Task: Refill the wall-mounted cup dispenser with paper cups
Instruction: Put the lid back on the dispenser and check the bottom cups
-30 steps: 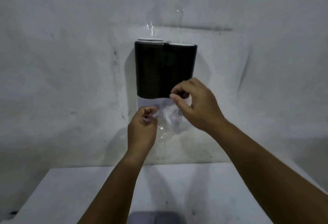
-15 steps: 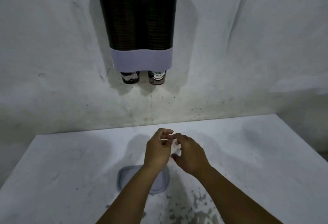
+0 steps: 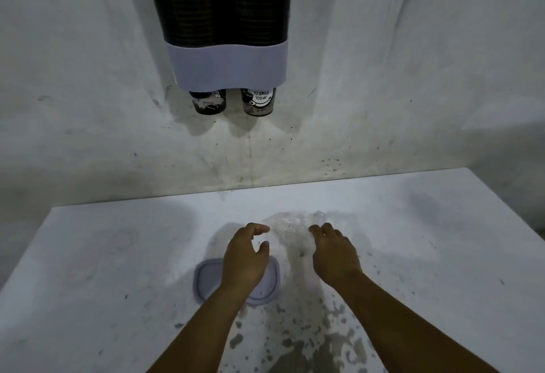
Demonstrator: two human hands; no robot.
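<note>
The wall-mounted cup dispenser (image 3: 227,65) hangs at top centre, with two dark see-through tubes full of stacked cups and a white band at the bottom. Two printed paper cups poke out below it, a left one (image 3: 208,103) and a right one (image 3: 257,102). A crumpled clear plastic wrapper (image 3: 290,229) lies on the white table (image 3: 94,269). My left hand (image 3: 246,254) hovers just left of the wrapper, fingers apart and empty. My right hand (image 3: 333,251) hovers at its right edge, fingers loosely curled and apart from it.
A grey rounded-rectangle lid (image 3: 208,279) lies flat on the table, partly under my left wrist. Dark worn patches (image 3: 309,340) mark the table near its front edge. The stained white wall (image 3: 88,107) rises directly behind the table.
My hands came down from the dispenser to the table with the clear wrapper pinched between them. They have since moved apart and let it go; it lies on the table.
</note>
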